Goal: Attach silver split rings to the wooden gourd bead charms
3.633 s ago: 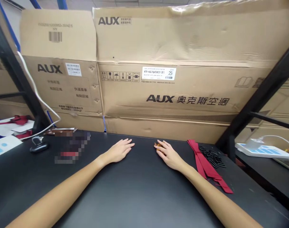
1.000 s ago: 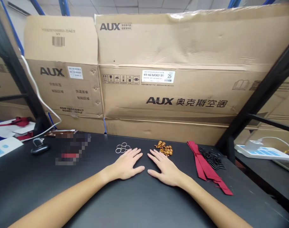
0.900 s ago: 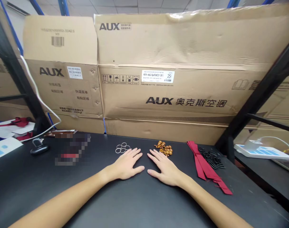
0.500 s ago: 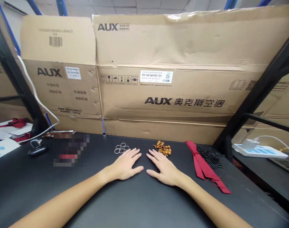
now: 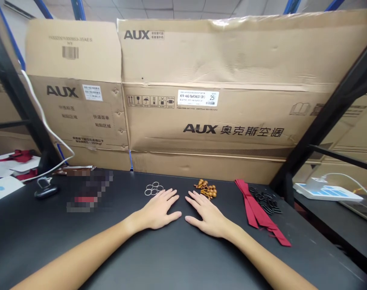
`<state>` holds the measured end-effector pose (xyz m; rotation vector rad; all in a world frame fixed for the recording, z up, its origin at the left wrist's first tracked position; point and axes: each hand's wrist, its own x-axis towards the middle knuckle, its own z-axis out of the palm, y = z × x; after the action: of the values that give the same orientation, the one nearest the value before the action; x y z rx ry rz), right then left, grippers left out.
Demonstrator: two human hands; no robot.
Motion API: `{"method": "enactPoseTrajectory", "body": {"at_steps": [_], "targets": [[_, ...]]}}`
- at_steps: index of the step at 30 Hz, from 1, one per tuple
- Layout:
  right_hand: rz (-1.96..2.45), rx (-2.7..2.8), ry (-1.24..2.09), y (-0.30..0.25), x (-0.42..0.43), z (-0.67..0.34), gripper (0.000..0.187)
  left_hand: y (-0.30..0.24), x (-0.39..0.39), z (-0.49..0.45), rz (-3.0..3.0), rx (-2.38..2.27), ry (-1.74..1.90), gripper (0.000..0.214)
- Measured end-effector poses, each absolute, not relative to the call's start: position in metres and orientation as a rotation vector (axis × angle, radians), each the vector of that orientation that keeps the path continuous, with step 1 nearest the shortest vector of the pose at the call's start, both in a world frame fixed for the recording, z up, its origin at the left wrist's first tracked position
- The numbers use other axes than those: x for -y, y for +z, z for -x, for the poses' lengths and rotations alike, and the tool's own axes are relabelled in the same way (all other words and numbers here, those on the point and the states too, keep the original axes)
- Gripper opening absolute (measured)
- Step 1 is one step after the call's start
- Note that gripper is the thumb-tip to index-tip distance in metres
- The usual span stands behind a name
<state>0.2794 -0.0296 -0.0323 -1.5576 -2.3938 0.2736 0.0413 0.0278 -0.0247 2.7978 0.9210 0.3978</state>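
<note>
Palm down on the black table (image 5: 159, 257), my left hand (image 5: 161, 209) lies flat with its thumb spread and nothing in it. Just beyond its fingers is a cluster of several silver metal rings (image 5: 147, 192). My right hand (image 5: 208, 214) rests the same way, fingers apart and holding nothing. Past its fingertips sit several small brown gourd-shaped beads (image 5: 213, 190) with golden cords. Right of that hand lie red fabric strips (image 5: 256, 209), crossed over one another. A pile of black clips or buckles (image 5: 266, 200) is beside the strips; their exact kind is unclear.
Large cardboard boxes (image 5: 246, 104) stand along the back. Black metal frame posts (image 5: 319, 108) rise at both sides. On the left are a black object with a loop (image 5: 46, 189), a white cable (image 5: 50, 129) and a pixelated area. A white power strip (image 5: 328, 192) lies far right.
Both hands stay flat in the same places. Only a very slight shift of the whole view shows.
</note>
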Motion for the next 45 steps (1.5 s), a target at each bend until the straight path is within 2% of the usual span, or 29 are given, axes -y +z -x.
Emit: {"method": "enactPoseTrajectory", "body": {"at_steps": [21, 26, 32, 37, 45], "targets": [[1.617, 2.288, 0.012, -0.036, 0.031, -0.272, 0.065, -0.017, -0.022, -0.04, -2.829, -0.875, 0.408, 0.059], [1.693, 2.092, -0.315, -0.033, 0.022, -0.284, 0.036, -0.018, -0.021, -0.042, -2.879, -0.844, 0.542, 0.05], [1.945, 1.931, -0.585, -0.036, 0.014, -0.301, 0.025, -0.027, -0.023, -0.045, -2.813, -1.072, 0.652, 0.043], [1.89, 2.012, -0.486, -0.042, 0.016, -0.292, 0.025, -0.025, -0.022, -0.044, -2.818, -0.785, 0.61, 0.034], [1.546, 2.086, -0.102, -0.043, 0.023, -0.277, 0.017, -0.029, -0.03, -0.045, -2.662, -0.676, 0.675, 0.028]]}}
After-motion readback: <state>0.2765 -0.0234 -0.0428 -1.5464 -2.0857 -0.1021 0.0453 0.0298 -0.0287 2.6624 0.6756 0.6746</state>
